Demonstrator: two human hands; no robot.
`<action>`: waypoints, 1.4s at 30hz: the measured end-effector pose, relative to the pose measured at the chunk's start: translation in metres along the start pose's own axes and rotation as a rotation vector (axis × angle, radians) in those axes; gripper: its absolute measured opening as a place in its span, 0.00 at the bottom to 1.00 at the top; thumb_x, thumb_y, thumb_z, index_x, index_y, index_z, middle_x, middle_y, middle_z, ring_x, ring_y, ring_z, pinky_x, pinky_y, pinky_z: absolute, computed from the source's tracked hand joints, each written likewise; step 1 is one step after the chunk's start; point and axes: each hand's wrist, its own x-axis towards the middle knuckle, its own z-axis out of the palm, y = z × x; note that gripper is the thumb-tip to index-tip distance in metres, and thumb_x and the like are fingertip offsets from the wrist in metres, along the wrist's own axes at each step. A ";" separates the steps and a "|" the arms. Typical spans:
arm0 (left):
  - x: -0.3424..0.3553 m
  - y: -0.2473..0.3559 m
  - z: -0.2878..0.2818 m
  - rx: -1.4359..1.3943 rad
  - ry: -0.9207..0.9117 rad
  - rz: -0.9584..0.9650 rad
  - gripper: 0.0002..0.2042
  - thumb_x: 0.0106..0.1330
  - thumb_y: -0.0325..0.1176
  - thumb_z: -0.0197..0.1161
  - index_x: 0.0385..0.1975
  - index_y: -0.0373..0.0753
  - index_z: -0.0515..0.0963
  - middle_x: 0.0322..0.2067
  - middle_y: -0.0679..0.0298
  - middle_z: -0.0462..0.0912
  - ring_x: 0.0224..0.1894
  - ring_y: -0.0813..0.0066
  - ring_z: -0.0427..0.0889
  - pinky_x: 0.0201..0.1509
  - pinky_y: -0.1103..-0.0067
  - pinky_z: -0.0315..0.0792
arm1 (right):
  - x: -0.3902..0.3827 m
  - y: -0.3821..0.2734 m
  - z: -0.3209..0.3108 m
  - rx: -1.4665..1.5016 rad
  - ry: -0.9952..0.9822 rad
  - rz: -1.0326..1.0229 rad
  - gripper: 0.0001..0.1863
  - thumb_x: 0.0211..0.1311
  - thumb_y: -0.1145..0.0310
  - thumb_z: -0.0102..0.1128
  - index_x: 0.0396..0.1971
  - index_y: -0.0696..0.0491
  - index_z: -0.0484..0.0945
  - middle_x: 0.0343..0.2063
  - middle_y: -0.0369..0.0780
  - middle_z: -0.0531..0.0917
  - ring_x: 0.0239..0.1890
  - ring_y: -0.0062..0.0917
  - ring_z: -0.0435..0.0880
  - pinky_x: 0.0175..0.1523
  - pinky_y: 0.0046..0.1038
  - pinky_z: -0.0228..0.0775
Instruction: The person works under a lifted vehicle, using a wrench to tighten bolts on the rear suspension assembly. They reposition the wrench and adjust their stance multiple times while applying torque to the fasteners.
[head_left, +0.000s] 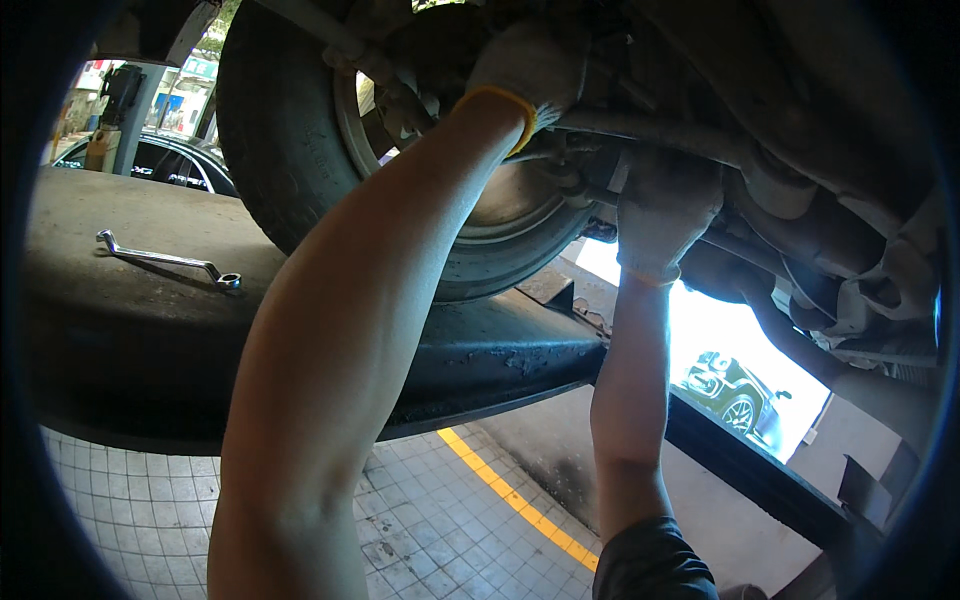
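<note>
Both my hands reach up under a raised vehicle, beside the inner side of a black tyre point(270, 130). My left hand point(530, 70), in a pale knit glove with a yellow cuff, is up among dark parts behind the wheel. Its fingers are lost in shadow. Lower and to the right, my right hand point(665, 215), also in a pale glove, is raised just beneath a long metal rod point(660, 126). Its fingertips are hidden in the dark too, so what either hand grips does not show. A shiny double-ended ring spanner point(165, 258) lies left of the tyre.
The tyre rests on a wide dark lift platform point(130, 335), on which the spanner also lies. Pipes and underbody parts point(800, 190) crowd the right side overhead. Below is a tiled floor point(420, 530) with a yellow line point(510, 495). Parked cars stand beyond on both sides.
</note>
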 end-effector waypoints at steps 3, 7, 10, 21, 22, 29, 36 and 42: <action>0.003 0.000 0.003 0.018 -0.057 0.031 0.20 0.68 0.32 0.53 0.56 0.28 0.76 0.37 0.48 0.89 0.40 0.54 0.88 0.45 0.62 0.79 | 0.004 -0.004 -0.001 -0.177 0.015 -0.132 0.11 0.65 0.68 0.65 0.32 0.62 0.79 0.22 0.46 0.82 0.22 0.38 0.83 0.26 0.32 0.74; 0.004 -0.001 0.007 -0.054 0.028 -0.025 0.19 0.69 0.32 0.51 0.56 0.29 0.76 0.38 0.47 0.88 0.41 0.54 0.88 0.47 0.61 0.79 | 0.009 -0.004 -0.005 0.103 -0.052 0.082 0.11 0.62 0.67 0.67 0.32 0.61 0.81 0.22 0.47 0.82 0.23 0.37 0.84 0.28 0.32 0.75; 0.003 0.001 0.007 -0.034 0.042 -0.037 0.18 0.70 0.33 0.51 0.54 0.31 0.78 0.40 0.48 0.88 0.42 0.53 0.88 0.49 0.61 0.79 | 0.010 -0.002 -0.003 0.080 -0.082 0.063 0.12 0.61 0.66 0.69 0.32 0.60 0.81 0.23 0.47 0.83 0.24 0.37 0.85 0.30 0.32 0.75; 0.011 0.002 0.015 0.045 -0.168 0.026 0.08 0.68 0.31 0.61 0.38 0.39 0.86 0.34 0.54 0.90 0.38 0.64 0.91 0.42 0.70 0.85 | 0.013 -0.006 0.039 0.087 0.230 0.086 0.15 0.56 0.65 0.74 0.33 0.60 0.80 0.28 0.45 0.84 0.31 0.37 0.85 0.40 0.34 0.76; 0.008 0.001 0.015 -0.003 -0.010 0.044 0.10 0.69 0.32 0.58 0.42 0.38 0.86 0.37 0.52 0.89 0.41 0.61 0.90 0.46 0.68 0.83 | 0.012 -0.004 0.041 0.100 0.222 0.012 0.15 0.56 0.65 0.74 0.33 0.59 0.80 0.29 0.45 0.84 0.32 0.37 0.84 0.42 0.35 0.76; 0.005 0.006 -0.004 -0.074 -0.039 0.004 0.16 0.71 0.34 0.52 0.48 0.37 0.85 0.48 0.49 0.88 0.50 0.52 0.87 0.58 0.62 0.79 | -0.025 -0.026 0.053 0.200 -0.014 -0.082 0.07 0.62 0.69 0.68 0.32 0.56 0.81 0.30 0.44 0.82 0.31 0.35 0.82 0.37 0.33 0.75; 0.006 0.015 -0.026 -0.227 -0.117 -0.196 0.15 0.71 0.32 0.50 0.47 0.34 0.83 0.47 0.45 0.86 0.50 0.51 0.87 0.57 0.59 0.79 | -0.034 -0.038 0.080 0.305 0.003 -0.086 0.06 0.64 0.69 0.67 0.32 0.54 0.79 0.22 0.41 0.82 0.18 0.31 0.80 0.23 0.30 0.73; 0.008 0.004 -0.013 -0.137 0.165 0.001 0.18 0.70 0.32 0.50 0.55 0.34 0.80 0.52 0.46 0.85 0.50 0.49 0.86 0.57 0.60 0.79 | -0.025 -0.033 0.057 0.356 -0.106 -0.125 0.08 0.63 0.67 0.69 0.38 0.53 0.81 0.30 0.40 0.87 0.22 0.33 0.85 0.26 0.29 0.78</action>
